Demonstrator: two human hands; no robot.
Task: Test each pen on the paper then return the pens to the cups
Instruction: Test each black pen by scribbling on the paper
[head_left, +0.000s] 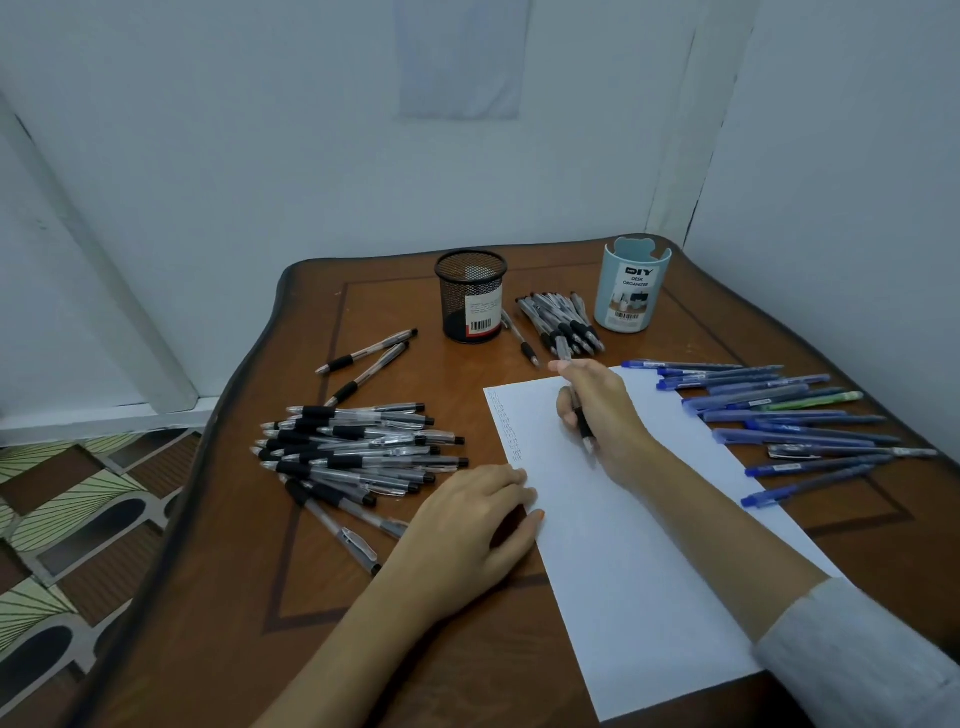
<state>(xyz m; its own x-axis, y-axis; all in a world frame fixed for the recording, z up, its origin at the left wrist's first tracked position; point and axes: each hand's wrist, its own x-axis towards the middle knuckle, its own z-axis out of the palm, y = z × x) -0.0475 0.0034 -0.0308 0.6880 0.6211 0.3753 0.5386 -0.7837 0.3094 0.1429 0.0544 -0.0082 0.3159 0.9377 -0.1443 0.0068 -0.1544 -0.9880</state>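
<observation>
A white sheet of paper (639, 545) lies on the wooden table, with small test marks along its upper left edge. My right hand (602, 415) grips a clear pen with a black grip (584, 423) above the sheet; its tip points back toward my wrist. My left hand (475, 525) rests on the table with its fingertips on the paper's left edge. A black mesh cup (471, 296) and a light blue organizer cup (631, 286) stand at the back.
Several black-grip pens (358, 452) lie heaped to the left, two more (366, 358) behind them, and another heap (561, 319) lies between the cups. Several blue pens (789, 421) lie in a row right of the paper. The table's edge (208, 447) drops off at left.
</observation>
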